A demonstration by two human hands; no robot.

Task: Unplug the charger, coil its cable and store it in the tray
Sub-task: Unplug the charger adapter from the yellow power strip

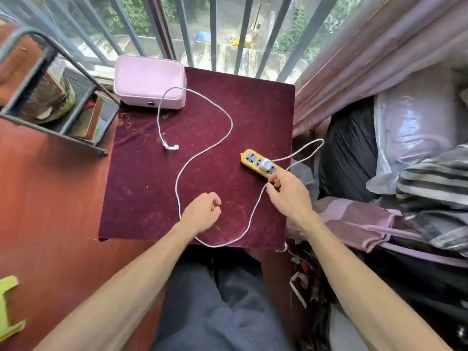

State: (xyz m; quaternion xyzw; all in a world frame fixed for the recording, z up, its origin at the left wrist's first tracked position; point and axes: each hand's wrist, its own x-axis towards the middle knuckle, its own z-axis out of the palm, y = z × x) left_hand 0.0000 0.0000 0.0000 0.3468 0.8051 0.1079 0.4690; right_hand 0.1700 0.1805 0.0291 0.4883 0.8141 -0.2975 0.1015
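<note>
A white charger (265,164) is plugged into a yellow power strip (262,163) at the right edge of the maroon-covered table (141,188). Its white cable (202,150) is looped loosely across the cloth. The cable is pinched near the strip by the right hand (287,192). The left hand (202,211) is loosely curled, empty, near the cable. A pink case (149,81) is set at the far left corner.

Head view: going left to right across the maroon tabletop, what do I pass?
Pink case → cable's free connector end → left hand → yellow power strip with the white charger plugged in → right hand, pinching the cable at the strip's near end.
</note>
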